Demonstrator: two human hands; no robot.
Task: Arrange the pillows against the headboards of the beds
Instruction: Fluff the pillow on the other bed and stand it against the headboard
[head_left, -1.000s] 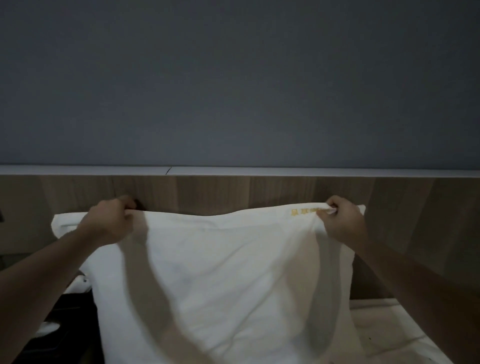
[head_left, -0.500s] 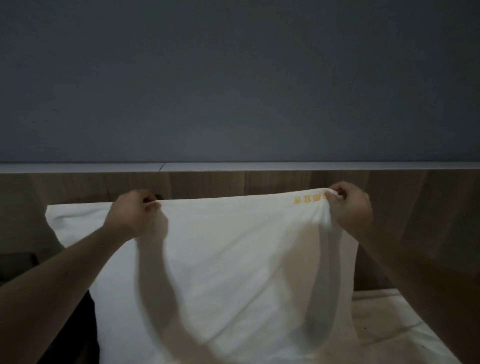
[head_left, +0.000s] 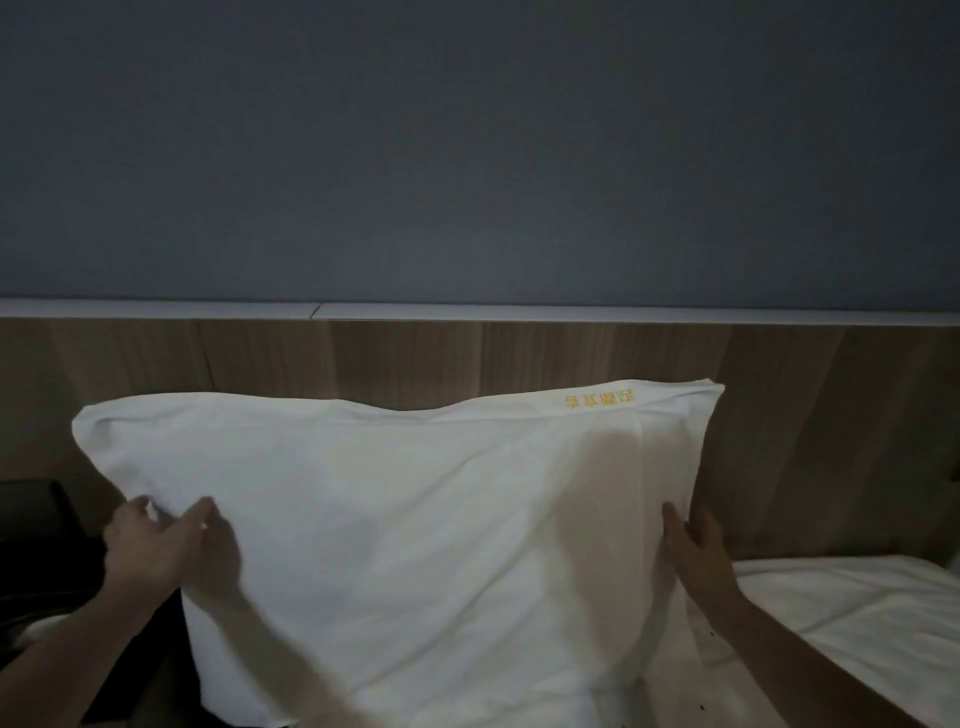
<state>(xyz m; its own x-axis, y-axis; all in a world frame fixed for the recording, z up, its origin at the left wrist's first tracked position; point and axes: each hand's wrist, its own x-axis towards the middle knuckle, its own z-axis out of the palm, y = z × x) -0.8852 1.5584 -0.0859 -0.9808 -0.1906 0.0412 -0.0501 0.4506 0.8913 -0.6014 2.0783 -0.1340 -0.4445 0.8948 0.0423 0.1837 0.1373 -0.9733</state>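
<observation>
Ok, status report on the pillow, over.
Left hand pinches white fabric pillow edge; right hand flat on its side. Pillow upright against wooden headboard. Nothing seen in the way.

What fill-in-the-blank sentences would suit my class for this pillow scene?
The pillow leans against the wooden ____.
Its lettering is ____.
The right hand lies flat on the pillow's ____ edge.
Missing: headboard; yellow; right.
</observation>
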